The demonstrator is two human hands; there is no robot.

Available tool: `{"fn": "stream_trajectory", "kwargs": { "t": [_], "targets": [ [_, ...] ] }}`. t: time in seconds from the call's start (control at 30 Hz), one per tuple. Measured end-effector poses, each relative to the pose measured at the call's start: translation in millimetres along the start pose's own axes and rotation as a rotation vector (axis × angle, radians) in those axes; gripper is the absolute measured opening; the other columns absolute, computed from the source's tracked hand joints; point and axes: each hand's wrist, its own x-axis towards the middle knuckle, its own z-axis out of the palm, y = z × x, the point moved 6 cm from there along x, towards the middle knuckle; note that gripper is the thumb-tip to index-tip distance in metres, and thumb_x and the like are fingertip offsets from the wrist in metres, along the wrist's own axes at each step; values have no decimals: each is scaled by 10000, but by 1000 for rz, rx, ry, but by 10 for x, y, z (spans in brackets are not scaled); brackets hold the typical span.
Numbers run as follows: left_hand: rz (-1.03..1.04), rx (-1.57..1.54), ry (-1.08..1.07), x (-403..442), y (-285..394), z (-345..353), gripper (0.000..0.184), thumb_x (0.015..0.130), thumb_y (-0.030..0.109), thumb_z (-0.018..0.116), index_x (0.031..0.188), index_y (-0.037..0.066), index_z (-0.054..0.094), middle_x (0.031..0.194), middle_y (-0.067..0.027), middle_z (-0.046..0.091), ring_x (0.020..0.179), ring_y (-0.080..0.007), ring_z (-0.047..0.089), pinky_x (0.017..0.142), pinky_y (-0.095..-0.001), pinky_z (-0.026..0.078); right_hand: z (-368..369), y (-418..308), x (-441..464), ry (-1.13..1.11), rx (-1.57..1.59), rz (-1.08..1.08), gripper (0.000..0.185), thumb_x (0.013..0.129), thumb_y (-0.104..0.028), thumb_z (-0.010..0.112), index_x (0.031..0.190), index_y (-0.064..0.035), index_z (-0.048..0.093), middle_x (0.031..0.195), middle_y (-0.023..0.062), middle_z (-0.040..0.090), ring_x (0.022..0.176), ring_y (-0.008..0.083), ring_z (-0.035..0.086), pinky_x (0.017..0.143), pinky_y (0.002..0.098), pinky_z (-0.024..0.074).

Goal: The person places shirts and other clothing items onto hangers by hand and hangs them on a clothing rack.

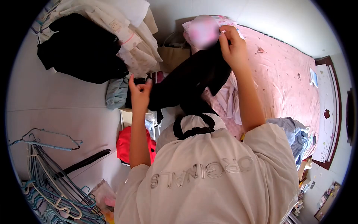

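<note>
My right hand (234, 46) is raised at upper centre, thumb and fingertips pinched on the edge of a black garment (186, 76). The dark cloth hangs from there and stretches down and left towards my lap. My left hand (140, 91) is beside the garment's left end, its index finger and thumb spread apart with no cloth visible between them. Any contact of its other fingers with the cloth is hidden. Another black garment (80, 48) hangs at upper left beside pale clothes (130, 37).
Blue and white hangers (52, 183) cluster at lower left. A pink bed (283, 71) lies at right, with a grey-blue garment (291, 130) on its near edge. A beige bag (173, 56) stands behind the black cloth. Something red (128, 143) is beside my left forearm.
</note>
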Motion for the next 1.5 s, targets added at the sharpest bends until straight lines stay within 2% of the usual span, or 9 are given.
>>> {"fn": "stream_trajectory", "kwargs": {
  "t": [0.17, 0.4, 0.57, 0.67, 0.77, 1.07, 1.27, 1.3, 1.5],
  "targets": [
    [289, 343, -568, -311, 296, 299, 591, 650, 290, 727, 1123, 8, 514, 806, -84, 527, 744, -231, 532, 728, -315, 421, 208, -213, 167, -225, -36, -229, 253, 685, -251, 684, 837, -90, 560, 558, 40, 530, 478, 189, 523, 438, 271, 384],
    [209, 731, -307, -186, 321, -126, 292, 732, 240, 642, 719, -46, 584, 803, -134, 524, 709, -291, 524, 601, -355, 406, 370, -95, -34, -832, -259, -277, 212, 657, -194, 668, 828, -85, 605, 709, 79, 599, 676, 250, 577, 593, 330, 440],
    [847, 772, -90, -249, 668, -156, 244, 723, 212, 644, 717, -29, 607, 809, -83, 567, 681, -228, 545, 612, -304, 423, 269, 22, -23, -634, -360, -300, 124, 716, -136, 601, 822, -72, 590, 732, 68, 595, 686, 250, 570, 604, 330, 443],
    [148, 189, -501, -177, 210, -78, 205, 748, 176, 636, 756, -26, 600, 749, -42, 579, 649, -118, 524, 599, -238, 411, 183, 48, 85, -432, -370, -301, 115, 726, -117, 587, 830, -68, 584, 742, 69, 584, 689, 255, 564, 606, 334, 443],
    [-29, -146, -520, -271, 335, 45, 185, 779, 163, 617, 802, -20, 593, 651, 3, 538, 608, -54, 455, 562, -203, 380, 188, 65, 146, -302, -393, -307, 123, 724, -93, 583, 843, -64, 584, 747, 70, 558, 704, 257, 552, 614, 335, 440],
    [-33, -383, -392, -408, 957, 431, 150, 792, 150, 610, 778, 2, 590, 658, 54, 519, 586, -18, 419, 516, -179, 345, 592, 599, 104, -39, -487, -185, 152, 693, -141, 607, 843, -117, 621, 733, 57, 567, 720, 245, 567, 622, 344, 457],
    [200, -137, -651, -704, 973, 986, 376, 780, 188, 618, 631, -1, 329, 563, -31, 248, 558, -70, 265, 454, -260, 281, 731, 274, 46, -47, -213, 70, 134, 789, -187, 537, 863, -103, 611, 638, 132, 593, 575, 317, 575, 521, 395, 452],
    [124, 14, -806, -774, 925, 1066, 178, 806, 160, 591, 832, -15, 568, 683, -28, 535, 647, -40, 447, 557, -219, 388, 723, 198, 37, -30, -134, 72, 134, 795, -186, 534, 860, -96, 609, 631, 137, 591, 569, 324, 573, 522, 399, 452],
    [476, 495, -692, -802, 747, 1211, 268, 767, 258, 613, 769, -4, 554, 675, -157, 512, 648, -245, 544, 576, -380, 416, 636, 55, 66, -247, 377, 364, 180, 840, -95, 456, 951, -31, 583, 747, 69, 607, 632, 153, 571, 562, 270, 451]
  ]
}}
